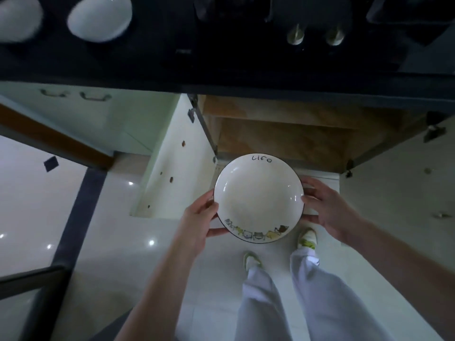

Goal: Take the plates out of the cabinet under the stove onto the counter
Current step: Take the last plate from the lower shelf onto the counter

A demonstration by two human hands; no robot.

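Observation:
A white deep plate with a dark rim, the word "Life" and small cartoon figures is held level in front of the open cabinet under the stove. My left hand grips its left edge and my right hand grips its right edge. The cabinet's wooden inside shows no other plate from here. Two white plates lie on the dark counter at the upper left, the leftmost one blurred.
The left cabinet door stands wide open, and the right door too. Stove knobs sit on the black cooktop above. My legs and shoes stand on the glossy tiled floor. A dark chair or frame is at the lower left.

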